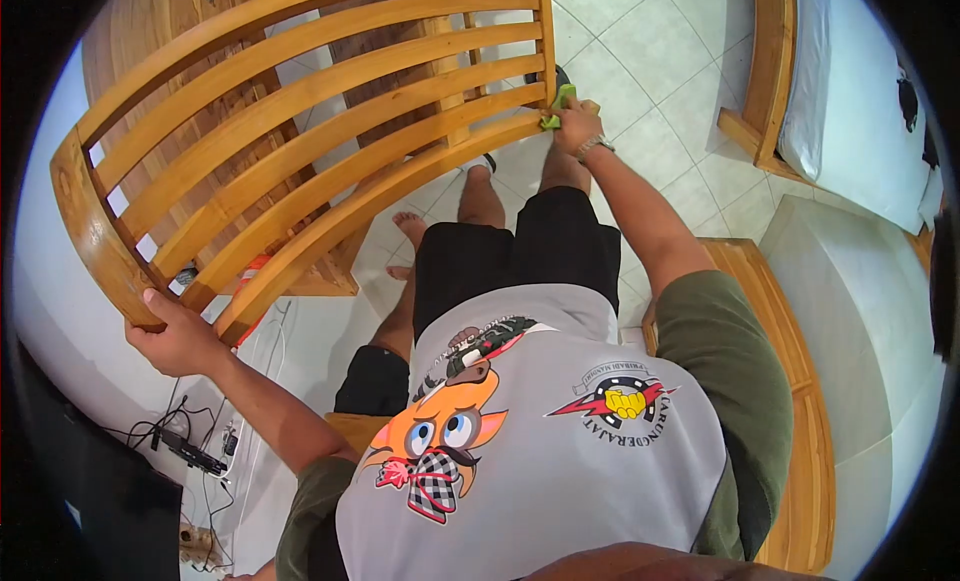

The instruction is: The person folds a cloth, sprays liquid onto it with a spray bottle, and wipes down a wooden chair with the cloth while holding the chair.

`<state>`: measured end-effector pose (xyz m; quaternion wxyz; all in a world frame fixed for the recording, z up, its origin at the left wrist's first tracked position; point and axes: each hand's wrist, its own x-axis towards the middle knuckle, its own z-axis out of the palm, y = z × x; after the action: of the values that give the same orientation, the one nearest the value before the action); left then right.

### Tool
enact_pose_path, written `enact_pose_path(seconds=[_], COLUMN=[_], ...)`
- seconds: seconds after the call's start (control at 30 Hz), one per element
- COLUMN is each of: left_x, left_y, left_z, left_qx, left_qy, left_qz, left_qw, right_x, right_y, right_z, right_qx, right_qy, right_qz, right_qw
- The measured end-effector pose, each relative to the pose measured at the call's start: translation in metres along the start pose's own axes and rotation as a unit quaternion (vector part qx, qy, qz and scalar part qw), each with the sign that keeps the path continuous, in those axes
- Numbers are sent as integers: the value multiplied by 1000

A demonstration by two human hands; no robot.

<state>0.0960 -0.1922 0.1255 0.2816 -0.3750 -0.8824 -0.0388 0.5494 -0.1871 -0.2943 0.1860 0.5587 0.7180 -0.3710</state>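
Observation:
A curved wooden slatted frame [300, 131], like a bench or chair back, slants across the upper left. My left hand [178, 333] is closed around its broad end piece [100, 231], thumb on the upper face. At the opposite end, my right hand [578, 131] is closed on a green cloth [564, 99], which touches the corner where the lowest rail meets the end post [547, 41]. Part of the cloth is hidden under my fingers. A watch [594, 146] is on my right wrist.
Another person's bare foot [408, 226] and black shorts [375, 381] are beside my left leg. Cables [195, 446] and a power strip lie lower left, near a dark screen [90, 491]. Wooden furniture [790, 381] stands at right, with a plastic-covered mattress [860, 101] above it.

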Motion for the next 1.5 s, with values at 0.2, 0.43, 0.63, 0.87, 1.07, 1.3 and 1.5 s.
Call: enact_pose_path(seconds=[0.2,0.43,0.63,0.87,1.07,1.3,1.5], left_x=[0,1,0,0,1,2,0], left_y=[0,-4,-2,-8,-3,-10,-10], left_z=[1,4,4,8,2,-4,0], left_qx=[20,27,37,11,-42,-80,-89], left_qy=[-6,14,25,29,-16,-34,-26], left_qz=[-16,-5,4,3,-17,-25,-4], left_qw=[1000,1000,999,1000,999,996,996], right_x=[-16,-9,11,57,59,15,25], right_y=[59,13,27,112,122,67,33], right_z=[26,46,100,68,48,20,28], right_qx=[411,393,285,46,18,222,177], right_qy=[89,177,243,-46,106,178,291], right_qz=[99,13,-23,207,183,-13,70], right_qw=[902,902,927,976,977,959,938])
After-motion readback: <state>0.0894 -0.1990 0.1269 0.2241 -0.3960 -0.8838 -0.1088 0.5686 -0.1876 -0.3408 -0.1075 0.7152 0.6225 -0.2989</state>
